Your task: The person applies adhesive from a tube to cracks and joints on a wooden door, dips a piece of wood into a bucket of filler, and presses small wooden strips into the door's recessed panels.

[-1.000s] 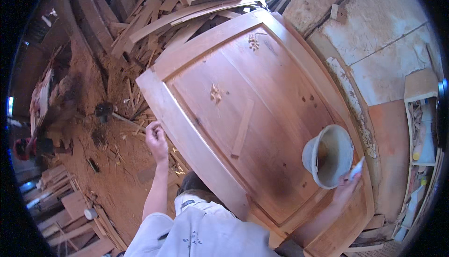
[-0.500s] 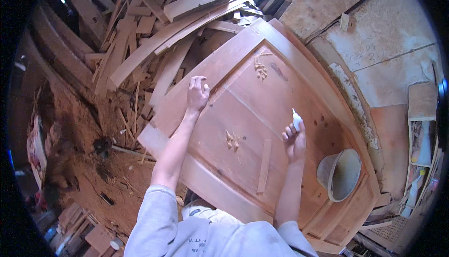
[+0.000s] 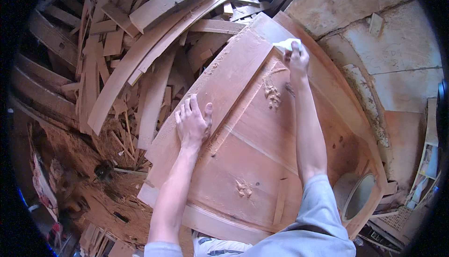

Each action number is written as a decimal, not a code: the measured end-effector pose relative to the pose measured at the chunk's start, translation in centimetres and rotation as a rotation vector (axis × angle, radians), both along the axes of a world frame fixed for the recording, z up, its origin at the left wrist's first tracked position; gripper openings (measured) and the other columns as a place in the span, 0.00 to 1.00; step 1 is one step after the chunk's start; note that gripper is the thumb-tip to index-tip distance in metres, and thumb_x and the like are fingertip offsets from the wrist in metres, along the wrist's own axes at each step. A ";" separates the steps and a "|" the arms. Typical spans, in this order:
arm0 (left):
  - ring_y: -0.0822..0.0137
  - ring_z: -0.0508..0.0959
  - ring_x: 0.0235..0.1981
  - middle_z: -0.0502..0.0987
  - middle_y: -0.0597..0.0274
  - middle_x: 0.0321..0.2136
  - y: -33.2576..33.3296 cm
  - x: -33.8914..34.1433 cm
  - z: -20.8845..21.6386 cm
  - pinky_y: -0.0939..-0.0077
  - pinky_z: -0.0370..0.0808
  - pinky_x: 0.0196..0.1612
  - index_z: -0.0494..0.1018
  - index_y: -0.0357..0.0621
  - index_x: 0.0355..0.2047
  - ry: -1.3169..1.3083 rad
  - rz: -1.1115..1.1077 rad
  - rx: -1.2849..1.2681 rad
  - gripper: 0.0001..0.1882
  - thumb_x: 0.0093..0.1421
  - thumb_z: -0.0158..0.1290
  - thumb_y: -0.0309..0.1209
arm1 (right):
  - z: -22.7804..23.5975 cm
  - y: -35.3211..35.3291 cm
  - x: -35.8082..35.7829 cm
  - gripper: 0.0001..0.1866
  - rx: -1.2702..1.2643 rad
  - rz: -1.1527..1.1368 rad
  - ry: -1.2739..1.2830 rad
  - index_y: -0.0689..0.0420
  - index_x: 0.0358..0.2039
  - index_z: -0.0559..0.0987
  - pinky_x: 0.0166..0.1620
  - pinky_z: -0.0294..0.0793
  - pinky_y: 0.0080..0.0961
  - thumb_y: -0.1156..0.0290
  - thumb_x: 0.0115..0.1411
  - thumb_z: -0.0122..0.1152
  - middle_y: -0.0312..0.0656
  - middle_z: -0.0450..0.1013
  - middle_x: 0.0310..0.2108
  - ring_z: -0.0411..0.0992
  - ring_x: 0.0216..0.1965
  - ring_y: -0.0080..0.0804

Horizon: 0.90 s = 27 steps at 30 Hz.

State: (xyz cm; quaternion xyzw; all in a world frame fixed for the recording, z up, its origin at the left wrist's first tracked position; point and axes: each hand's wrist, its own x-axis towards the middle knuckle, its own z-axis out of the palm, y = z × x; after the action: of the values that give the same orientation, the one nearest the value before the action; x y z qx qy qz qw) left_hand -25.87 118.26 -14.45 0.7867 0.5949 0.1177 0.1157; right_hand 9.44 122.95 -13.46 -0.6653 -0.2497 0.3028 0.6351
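Observation:
A large wooden panelled door (image 3: 255, 151) lies flat in front of me, with a raised frame around sunken panels. My left hand (image 3: 192, 121) rests on its left frame rail, fingers spread and holding nothing. At the door's far corner, my right hand (image 3: 297, 60) grips a small white squeeze bottle (image 3: 289, 45). The bottle's tip points left, at the joint where two frame pieces meet. Piles of sawdust (image 3: 272, 95) lie on the far panel, and another small heap of shavings (image 3: 243, 188) sits on the near one. A thin wooden strip (image 3: 280, 201) lies nearby.
A grey bucket (image 3: 348, 196) stands on the door's right part. Offcuts and long curved boards (image 3: 145, 53) are heaped beyond the left edge. Dusty sheets (image 3: 397, 46) lie at the far right, and a shelf holding bottles (image 3: 423, 177) stands to the right.
My right hand has reached from above the near panel to the far corner with the squeeze bottle. The left hand has come down flat on the rail. The view has shifted.

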 end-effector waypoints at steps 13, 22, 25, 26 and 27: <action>0.53 0.73 0.50 0.72 0.49 0.48 0.7 0.1 0.6 0.53 0.67 0.52 0.62 0.38 0.57 0.008 -0.018 -0.077 0.34 0.65 0.42 0.56 | -3.3 5.5 1.5 0.16 -0.022 0.024 -0.293 0.60 0.31 0.73 0.17 0.66 0.20 0.59 0.65 0.57 0.36 0.71 0.19 0.68 0.15 0.20; 0.51 0.71 0.53 0.71 0.49 0.49 0.9 0.1 0.9 0.51 0.66 0.55 0.64 0.39 0.55 0.009 -0.010 -0.135 0.33 0.64 0.44 0.56 | -2.3 5.5 0.8 0.16 -0.035 0.037 -0.276 0.60 0.33 0.73 0.17 0.66 0.19 0.59 0.66 0.56 0.35 0.69 0.19 0.67 0.15 0.19; 0.50 0.71 0.54 0.71 0.48 0.50 0.9 0.3 0.6 0.50 0.66 0.55 0.63 0.38 0.56 0.009 -0.012 -0.105 0.34 0.64 0.43 0.56 | -2.3 5.4 1.2 0.15 -0.039 0.022 -0.262 0.59 0.32 0.72 0.18 0.70 0.20 0.60 0.66 0.55 0.36 0.70 0.21 0.68 0.17 0.18; 0.50 0.72 0.52 0.71 0.48 0.49 1.0 0.4 0.5 0.50 0.66 0.54 0.63 0.38 0.57 0.016 -0.020 -0.087 0.35 0.64 0.43 0.57 | -2.3 5.4 1.2 0.15 -0.031 0.022 -0.266 0.59 0.31 0.72 0.18 0.69 0.20 0.60 0.66 0.55 0.36 0.69 0.21 0.68 0.17 0.18; 0.51 0.73 0.50 0.72 0.47 0.48 1.0 0.4 0.4 0.49 0.66 0.53 0.62 0.37 0.57 0.023 -0.028 -0.068 0.35 0.65 0.42 0.57 | -2.2 5.5 1.2 0.15 -0.021 0.022 -0.271 0.59 0.31 0.72 0.18 0.68 0.20 0.60 0.66 0.55 0.36 0.69 0.20 0.67 0.16 0.18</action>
State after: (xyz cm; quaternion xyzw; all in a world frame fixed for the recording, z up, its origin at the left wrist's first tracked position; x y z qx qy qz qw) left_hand -25.50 119.29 -14.05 0.7919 0.5887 0.0867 0.1372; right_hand 10.65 128.47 -15.70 -0.7040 -0.3373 0.2199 0.5851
